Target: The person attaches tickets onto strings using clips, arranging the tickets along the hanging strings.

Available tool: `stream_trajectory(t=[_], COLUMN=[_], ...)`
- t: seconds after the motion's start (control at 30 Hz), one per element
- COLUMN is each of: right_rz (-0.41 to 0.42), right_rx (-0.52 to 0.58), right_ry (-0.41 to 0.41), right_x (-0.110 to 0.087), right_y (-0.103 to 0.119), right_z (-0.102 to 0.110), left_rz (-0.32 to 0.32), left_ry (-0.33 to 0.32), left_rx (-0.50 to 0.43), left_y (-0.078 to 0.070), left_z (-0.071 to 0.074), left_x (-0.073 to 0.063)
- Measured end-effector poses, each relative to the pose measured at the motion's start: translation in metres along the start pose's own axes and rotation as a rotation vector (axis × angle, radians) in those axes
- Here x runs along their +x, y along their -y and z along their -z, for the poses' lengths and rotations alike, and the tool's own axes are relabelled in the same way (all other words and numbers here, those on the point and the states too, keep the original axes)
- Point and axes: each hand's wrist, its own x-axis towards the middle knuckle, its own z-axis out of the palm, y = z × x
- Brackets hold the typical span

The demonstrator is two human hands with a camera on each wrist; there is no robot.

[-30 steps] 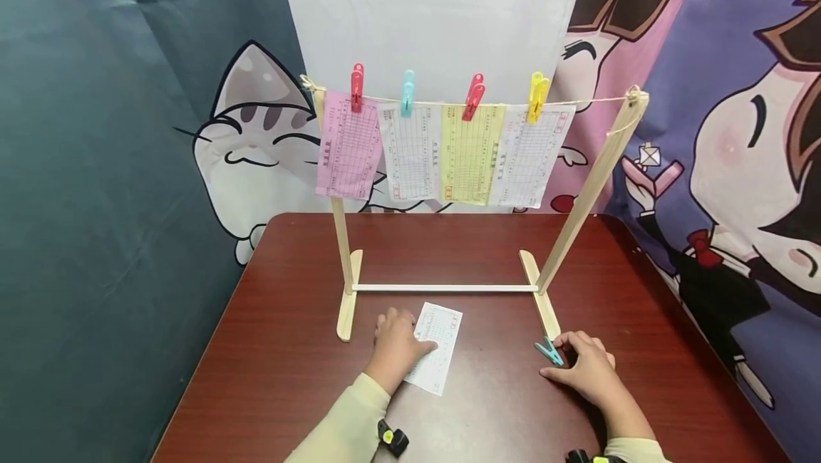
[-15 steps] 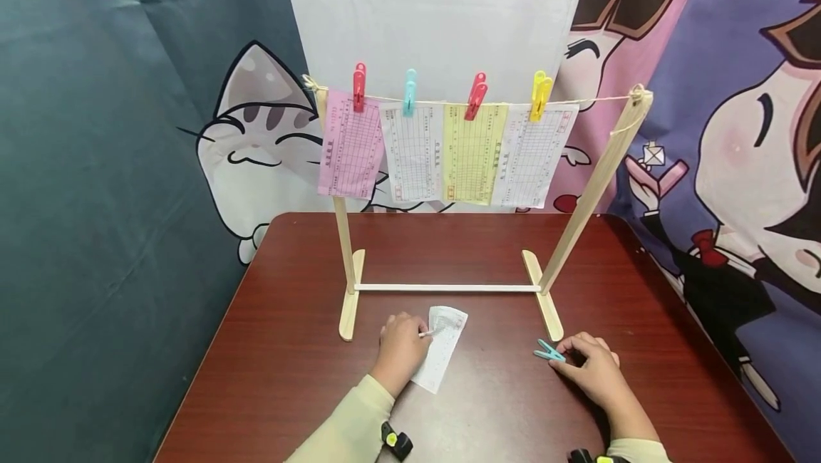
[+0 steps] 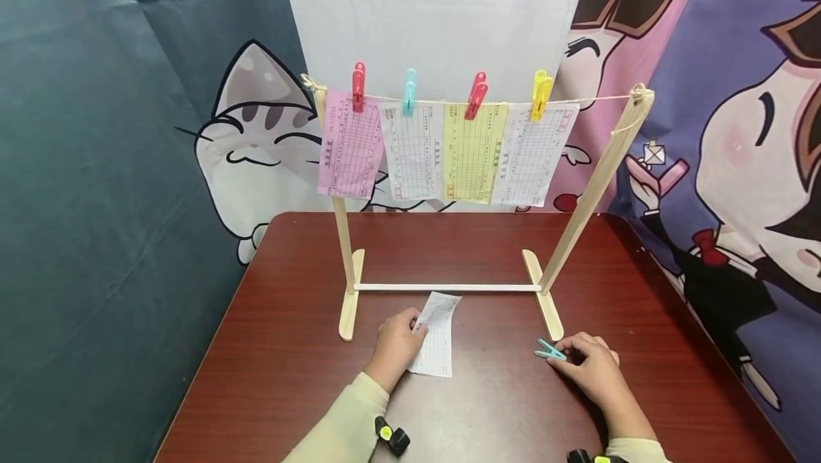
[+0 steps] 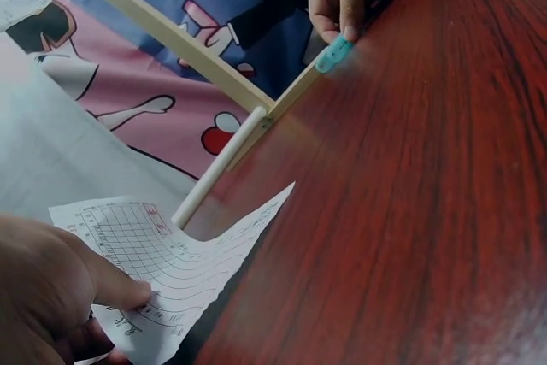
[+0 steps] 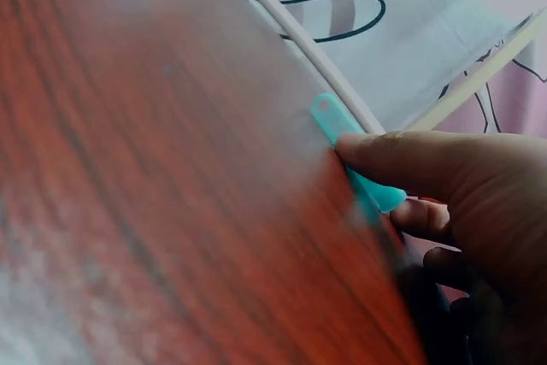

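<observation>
My left hand (image 3: 395, 347) pinches the left edge of a white printed form slip (image 3: 436, 338), thumb on top and fingers beneath. In the left wrist view the slip (image 4: 179, 271) bends upward at its far edge, raised off the wood. On the right, my right hand (image 3: 590, 365) holds a turquoise clothespin (image 3: 550, 350) between thumb and fingers, low over the table beside the rack's right foot. The right wrist view shows the thumb pressed against the clothespin (image 5: 359, 156).
A wooden rack (image 3: 593, 192) stands on the brown table (image 3: 288, 377). Its string (image 3: 603, 100) carries a pink slip (image 3: 349, 146), a yellow slip (image 3: 473, 153) and two white ones, pegged with red, turquoise and yellow clothespins. A white rod (image 3: 449, 288) joins the feet.
My left hand has gone from resting over the flat slip to pinching its edge and lifting it. The right fingers have closed on the clothespin, which has turned slightly.
</observation>
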Motion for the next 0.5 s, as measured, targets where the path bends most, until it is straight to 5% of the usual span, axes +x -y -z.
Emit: stream_trajectory(t=[0.3,0.5], right_rz=[-0.054,-0.014], right_rx=[-0.078,-0.093], right_ry=[-0.043,-0.067], right_x=[0.004,0.003], right_y=[0.013,0.025], right_z=[-0.007,-0.017], left_rz=[0.007,0.018], left_ry=[0.009,0.012], left_rx=[0.014,0.013], left_y=[0.0,0.0], left_z=[0.0,0.0], left_x=[0.003,0.001])
